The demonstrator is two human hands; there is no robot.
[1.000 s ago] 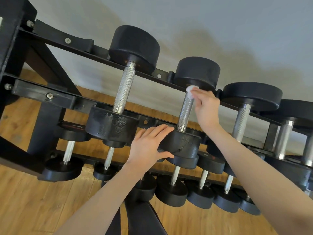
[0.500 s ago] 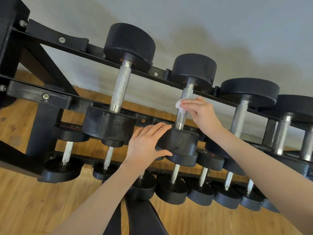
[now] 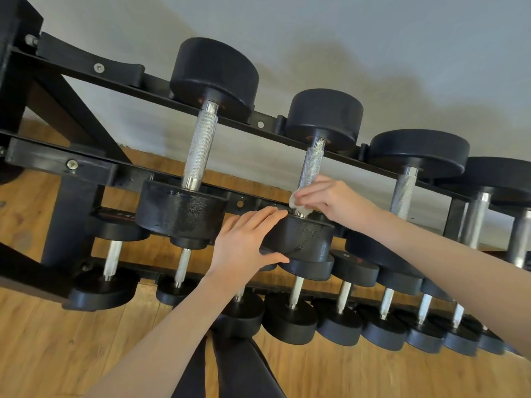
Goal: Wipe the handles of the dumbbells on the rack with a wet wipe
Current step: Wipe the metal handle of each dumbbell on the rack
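Observation:
A black dumbbell rack (image 3: 86, 73) holds several black dumbbells with knurled silver handles. My right hand (image 3: 333, 201) pinches a white wet wipe (image 3: 298, 206) round the near end of the second dumbbell's handle (image 3: 313, 162), just above its near head (image 3: 304, 239). My left hand (image 3: 247, 242) rests on that near head, fingers straight across its top and thumb under its front edge. To the left stands a larger dumbbell (image 3: 201, 145) whose handle is bare.
More dumbbells (image 3: 405, 185) sit to the right on the top tier. A lower tier carries several smaller dumbbells (image 3: 290, 314). Wooden floor (image 3: 57, 354) lies below, a grey wall (image 3: 373, 38) behind. Dark trouser legs (image 3: 235, 369) show at the bottom.
My right hand has slid the wipe down the handle from its far end to its near end. My left hand has stayed on the near head.

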